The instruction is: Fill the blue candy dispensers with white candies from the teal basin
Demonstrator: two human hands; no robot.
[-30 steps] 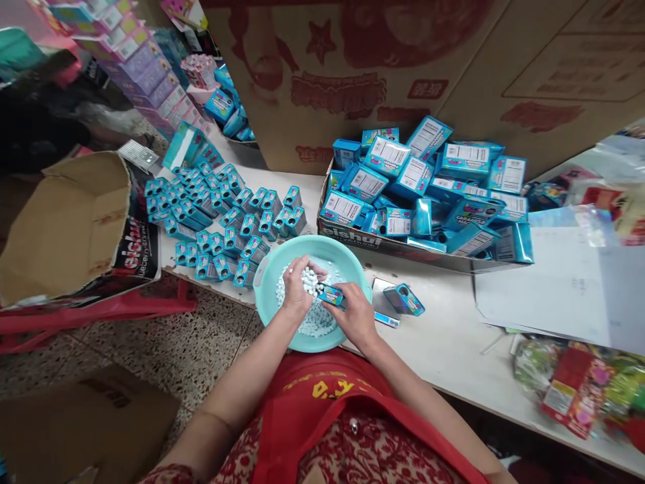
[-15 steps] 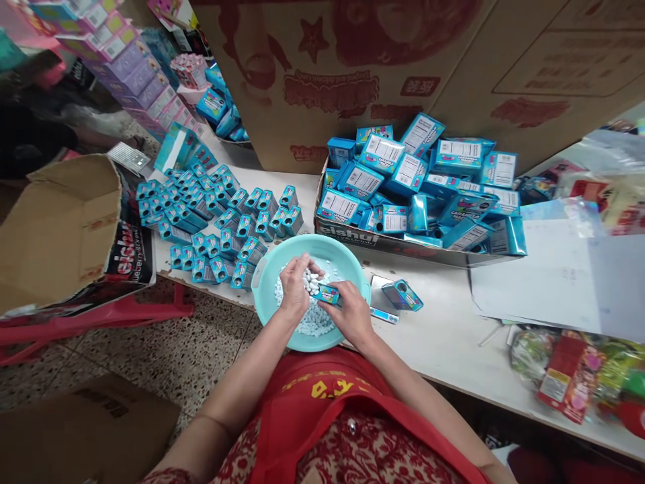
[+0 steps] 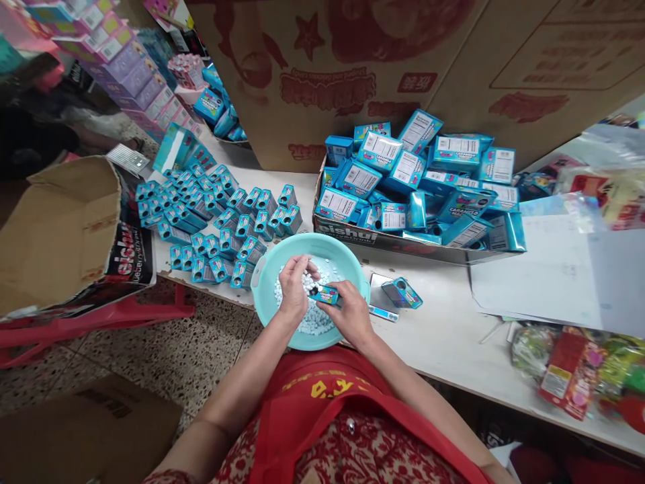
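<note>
Over a pale turquoise basin (image 3: pixel 259 296), my left hand (image 3: pixel 295 286) is cupped around a small heap of white candies (image 3: pixel 308 284). My right hand (image 3: pixel 350 309) grips a small blue candy box (image 3: pixel 325 294), tilted so that its dark round opening faces the candies in my left palm. More loose white candies (image 3: pixel 315 321) lie in the basin beneath both hands. To the right, another blue box (image 3: pixel 402 294) rests on the edge of a small scale (image 3: pixel 385 302).
Several small blue boxes with round holes (image 3: pixel 222 222) stand left of the basin. Behind it, a carton (image 3: pixel 373 236) is heaped with blue boxes. White papers (image 3: pixel 534 275) and wrapped sweets (image 3: pixel 569 373) lie at the right. An opened carton (image 3: pixel 65 228) stands at the left.
The blue box's dark opening now shows next to my left fingers, and fewer candies show in my left palm. Both hands stay over the basin.
</note>
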